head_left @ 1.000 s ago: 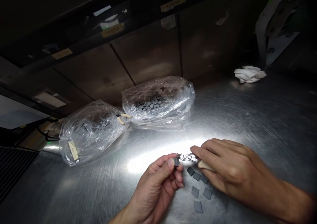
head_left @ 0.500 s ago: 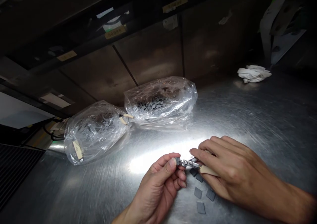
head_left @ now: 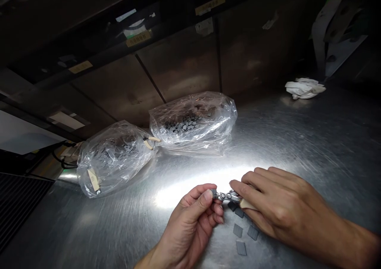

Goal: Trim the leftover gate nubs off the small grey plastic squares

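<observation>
Between thumb and forefinger, my left hand [head_left: 193, 221] pinches a small grey ribbed piece [head_left: 214, 192]. My right hand [head_left: 276, 205] is wrapped round the cream handles of small metal pliers [head_left: 229, 196], whose tip meets the right edge of that piece. The palm side of my right hand is hidden. Several flat grey pieces [head_left: 241, 248] lie on the metal table [head_left: 119, 229] below and between my hands, some partly behind my right hand.
Two clear plastic bags, one in the middle [head_left: 193, 122] and one at left [head_left: 116, 158], hold many grey pieces. Cream-handled pliers [head_left: 152, 139] lie between them. A cream-coloured tool [head_left: 93, 179] rests by the left bag. A crumpled white cloth [head_left: 305, 88] sits at the back right.
The fingers of my right hand have closed further round the plier handles, which are now nearer together. My left hand and the grey piece have barely moved.
</observation>
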Demonstrator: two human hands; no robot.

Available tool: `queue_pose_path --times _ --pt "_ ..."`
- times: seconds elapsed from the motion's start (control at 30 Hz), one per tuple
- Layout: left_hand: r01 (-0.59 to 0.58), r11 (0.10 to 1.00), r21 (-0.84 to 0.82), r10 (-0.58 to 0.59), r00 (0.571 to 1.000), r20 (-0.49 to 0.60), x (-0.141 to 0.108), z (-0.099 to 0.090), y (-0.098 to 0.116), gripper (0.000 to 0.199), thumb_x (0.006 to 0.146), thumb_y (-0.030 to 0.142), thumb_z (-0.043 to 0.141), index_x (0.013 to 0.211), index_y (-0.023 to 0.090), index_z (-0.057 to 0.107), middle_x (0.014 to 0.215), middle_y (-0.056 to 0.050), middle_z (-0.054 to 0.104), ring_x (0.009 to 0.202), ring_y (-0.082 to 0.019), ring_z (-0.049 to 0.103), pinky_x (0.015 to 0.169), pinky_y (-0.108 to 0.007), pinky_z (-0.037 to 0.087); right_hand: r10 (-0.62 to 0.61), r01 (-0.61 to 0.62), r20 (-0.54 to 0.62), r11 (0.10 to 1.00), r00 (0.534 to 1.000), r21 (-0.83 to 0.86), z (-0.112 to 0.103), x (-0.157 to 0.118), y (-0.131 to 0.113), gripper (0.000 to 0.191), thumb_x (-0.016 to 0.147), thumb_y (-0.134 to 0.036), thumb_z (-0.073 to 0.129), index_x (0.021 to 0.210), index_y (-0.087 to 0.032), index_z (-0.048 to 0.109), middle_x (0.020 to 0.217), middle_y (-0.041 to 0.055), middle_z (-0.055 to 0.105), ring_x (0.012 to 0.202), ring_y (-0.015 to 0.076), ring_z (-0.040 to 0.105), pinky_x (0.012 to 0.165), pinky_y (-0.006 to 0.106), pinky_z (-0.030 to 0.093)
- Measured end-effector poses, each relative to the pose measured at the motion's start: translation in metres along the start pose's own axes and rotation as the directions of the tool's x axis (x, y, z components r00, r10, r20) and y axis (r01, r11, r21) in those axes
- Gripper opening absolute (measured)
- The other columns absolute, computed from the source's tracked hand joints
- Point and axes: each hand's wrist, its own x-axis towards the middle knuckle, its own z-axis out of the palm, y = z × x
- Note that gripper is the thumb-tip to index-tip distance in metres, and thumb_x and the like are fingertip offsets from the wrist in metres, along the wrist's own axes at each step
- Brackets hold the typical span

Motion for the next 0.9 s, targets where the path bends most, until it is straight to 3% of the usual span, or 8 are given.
queue_pose_path --times 0.23,0.47,0.9 --pt "0.008 1.0 0.005 -0.008 1.0 -0.01 -0.0009 0.0017 0.0006 0.026 0.069 0.021 0.097 0.09 0.013 0.082 0.066 -0.005 0.073 0.061 -0.01 0.066 0.062 -0.019 0.057 0.035 -0.038 0.045 0.997 0.998 0.066 0.0009 -0.005 -0.0002 0.024 0.09 -0.009 0.058 0.111 -0.018 0.065 0.08 -0.0004 0.062 0.065 0.0188 0.057 0.062 0.035 0.041" --pt "0.003 1.0 -0.004 -0.003 1.0 0.01 0.0003 0.002 0.0013 0.024 0.072 0.021 0.095 0.09 0.012 0.082 0.076 -0.006 0.076 0.064 -0.009 0.066 0.062 -0.019 0.057 0.119 -0.122 0.039 0.989 0.992 0.089 0.0032 -0.0036 0.0039 0.022 0.087 -0.01 0.061 0.107 -0.019 0.066 0.082 0.0008 0.063 0.069 0.0194 0.058 0.064 0.034 0.041" --pt "0.017 1.0 -0.002 -0.017 1.0 0.023 -0.0006 0.0022 0.0011 0.024 0.074 0.021 0.094 0.092 0.01 0.082 0.075 -0.006 0.076 0.063 -0.009 0.066 0.063 -0.019 0.056 0.063 -0.063 -0.017 0.998 0.998 0.007 -0.0002 0.0028 0.0014 0.022 0.093 -0.011 0.055 0.108 -0.016 0.07 0.085 0.0042 0.065 0.074 0.0212 0.057 0.068 0.038 0.037"
